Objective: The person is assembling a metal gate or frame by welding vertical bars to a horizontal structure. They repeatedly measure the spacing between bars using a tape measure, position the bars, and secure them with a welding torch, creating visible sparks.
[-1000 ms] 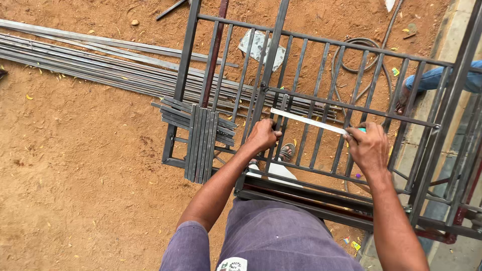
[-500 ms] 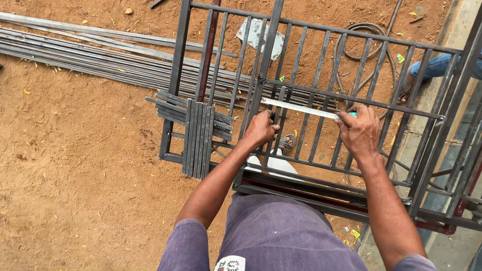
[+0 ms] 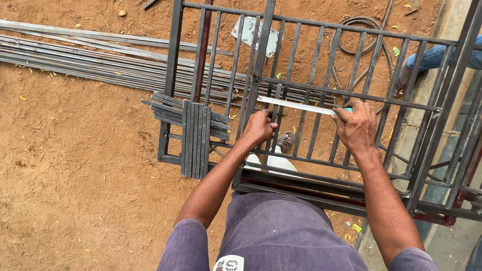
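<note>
A dark metal grille frame with vertical bars lies flat in front of me over red dirt. Across its bars I stretch a silver measuring tape or steel rule. My left hand grips a vertical bar and pins the strip's left end. My right hand pinches the strip's right end, where a bit of green shows. My sandalled foot shows through the bars below the hands.
Long steel rods lie on the dirt at left. A stack of short flat bars rests crosswise on the frame's left part. A coiled hose lies beyond. Another person's leg is at right, near a concrete edge.
My view has shifted slightly, and both hands sit a little lower along the frame. They still hold the strip stretched across the bars.
</note>
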